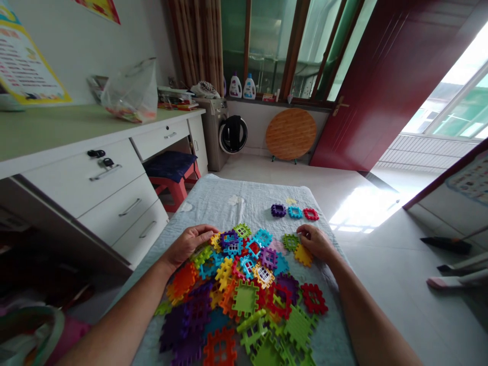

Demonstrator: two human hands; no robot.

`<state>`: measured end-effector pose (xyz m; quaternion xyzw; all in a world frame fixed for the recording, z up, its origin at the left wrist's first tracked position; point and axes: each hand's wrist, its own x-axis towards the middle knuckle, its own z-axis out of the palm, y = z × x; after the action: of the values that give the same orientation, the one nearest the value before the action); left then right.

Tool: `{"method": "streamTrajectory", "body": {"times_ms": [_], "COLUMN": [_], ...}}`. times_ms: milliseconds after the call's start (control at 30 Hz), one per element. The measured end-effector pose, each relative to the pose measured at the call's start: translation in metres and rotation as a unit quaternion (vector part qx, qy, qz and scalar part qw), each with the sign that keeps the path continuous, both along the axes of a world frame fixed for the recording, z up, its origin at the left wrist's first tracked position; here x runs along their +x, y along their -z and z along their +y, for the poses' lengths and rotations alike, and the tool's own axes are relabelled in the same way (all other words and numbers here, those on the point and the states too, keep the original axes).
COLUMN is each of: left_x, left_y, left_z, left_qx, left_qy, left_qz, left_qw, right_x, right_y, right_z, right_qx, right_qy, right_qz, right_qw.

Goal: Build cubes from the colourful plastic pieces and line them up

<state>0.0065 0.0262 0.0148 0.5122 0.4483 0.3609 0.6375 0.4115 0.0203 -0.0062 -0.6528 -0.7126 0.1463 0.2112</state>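
A heap of interlocking plastic tiles with notched edges (246,298), in several colours, covers the near half of the cloth-covered table (213,198). My left hand (190,245) rests at the heap's upper left, fingers stretched out beside a yellow tile (215,242). On the right, my right hand (314,241) reaches down with loosely bent fingers, by a green frame tile (291,242) and over the edge of a yellow tile (304,255). Beyond it, a purple tile (278,210), a blue tile (295,212) and a red tile (310,214) lie in a row.
To the left runs a white desk with drawers (125,203), with a plastic bag (133,96) on top. A red stool (175,190) with a dark cushion is tucked beneath it. Further back are a washing machine (213,134), a round wooden board (292,133) and a red door (362,81).
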Motion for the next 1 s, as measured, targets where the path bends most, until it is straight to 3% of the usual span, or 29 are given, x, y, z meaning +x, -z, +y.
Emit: {"method": "streamTrajectory", "body": {"times_ms": [167,333,567,767,900,1000], "left_x": [-0.004,0.0,0.005,0.008,0.019,0.032], "left_y": [0.002,0.003,0.006,-0.002,-0.019,-0.03], "left_z": [0.002,0.002,0.003,0.002,-0.007,-0.018], "left_qx": [0.048,0.083,0.161,0.182,0.322,0.421], "left_qy": [-0.038,-0.032,0.019,0.018,-0.065,-0.082], "left_qz": [0.019,0.082,0.199,0.192,0.232,0.244], "left_qw": [0.998,0.993,0.967,0.964,0.915,0.87], "right_x": [0.001,0.001,0.011,0.011,0.011,0.01], "right_y": [0.001,0.001,0.01,0.013,0.015,0.014], "right_z": [0.0,0.001,0.004,0.004,0.004,0.004], "right_qx": [0.001,-0.002,-0.029,-0.029,-0.019,-0.018], "right_qy": [0.005,0.009,0.022,0.034,0.032,0.035], "right_qz": [-0.016,-0.01,0.121,0.149,0.125,0.105], "right_qw": [1.0,1.0,0.992,0.988,0.991,0.994]}}
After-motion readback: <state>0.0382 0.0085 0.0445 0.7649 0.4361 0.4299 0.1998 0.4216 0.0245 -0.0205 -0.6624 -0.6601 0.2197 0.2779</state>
